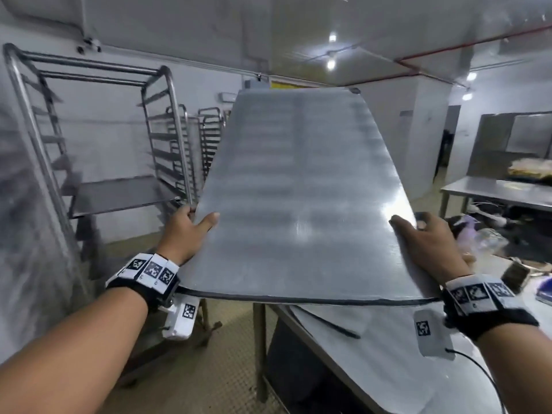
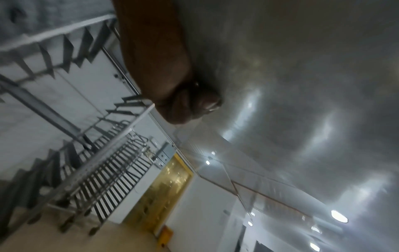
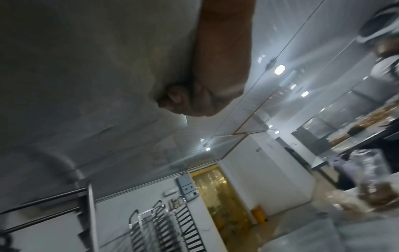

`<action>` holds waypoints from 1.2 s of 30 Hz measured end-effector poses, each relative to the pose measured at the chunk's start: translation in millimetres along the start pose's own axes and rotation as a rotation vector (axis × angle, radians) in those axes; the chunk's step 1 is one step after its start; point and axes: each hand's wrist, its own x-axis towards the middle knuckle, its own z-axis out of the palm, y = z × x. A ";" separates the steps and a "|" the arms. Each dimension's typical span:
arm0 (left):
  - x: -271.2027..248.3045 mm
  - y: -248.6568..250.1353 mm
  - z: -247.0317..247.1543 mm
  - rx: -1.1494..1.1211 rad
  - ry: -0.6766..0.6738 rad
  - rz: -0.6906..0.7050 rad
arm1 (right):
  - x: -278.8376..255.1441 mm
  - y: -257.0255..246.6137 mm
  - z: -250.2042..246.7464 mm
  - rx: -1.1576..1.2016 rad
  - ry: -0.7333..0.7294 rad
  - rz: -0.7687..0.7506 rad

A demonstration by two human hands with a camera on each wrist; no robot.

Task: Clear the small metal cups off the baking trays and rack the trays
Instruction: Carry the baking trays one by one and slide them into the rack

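Note:
A large bare metal baking tray [image 1: 298, 186] is held up in the air, its far end tilted upward. My left hand [image 1: 191, 225] grips its left edge, thumb on top, fingers underneath. My right hand [image 1: 424, 234] grips the right edge the same way. From below, the left wrist view shows the tray underside [image 2: 291, 85] with my curled fingers [image 2: 185, 105] under it; the right wrist view shows the underside [image 3: 86, 68] and my fingers [image 3: 194, 100]. The tall steel tray rack [image 1: 98, 130] stands to the left, with one tray [image 1: 119, 195] on a lower rail. No cups are visible.
A steel table [image 1: 373, 348] lies below the held tray. More empty racks [image 1: 206, 135] stand against the far wall. Another table [image 1: 501, 189] with stacked goods is at the right, with clutter on the floor nearby. A yellow strip-curtain doorway [image 2: 164, 187] is at the back.

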 end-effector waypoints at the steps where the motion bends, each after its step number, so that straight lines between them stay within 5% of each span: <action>1: 5.5 -6.4 -19.3 0.017 0.018 -0.018 | 5.5 -15.1 19.5 0.019 -0.021 -0.002; 8: 29.1 -76.8 -129.5 0.106 0.223 -0.106 | 40.0 -84.3 171.6 0.188 -0.190 -0.115; 16: 13.4 -165.3 -197.5 0.187 0.307 -0.256 | 42.4 -127.9 314.2 0.213 -0.439 -0.194; 24: -31.8 -225.5 -171.4 0.245 0.341 -0.527 | 39.5 -97.2 408.8 0.241 -0.722 -0.156; 36: -68.9 -244.8 -100.6 0.321 0.319 -0.711 | 53.5 -32.4 435.4 0.123 -0.919 -0.149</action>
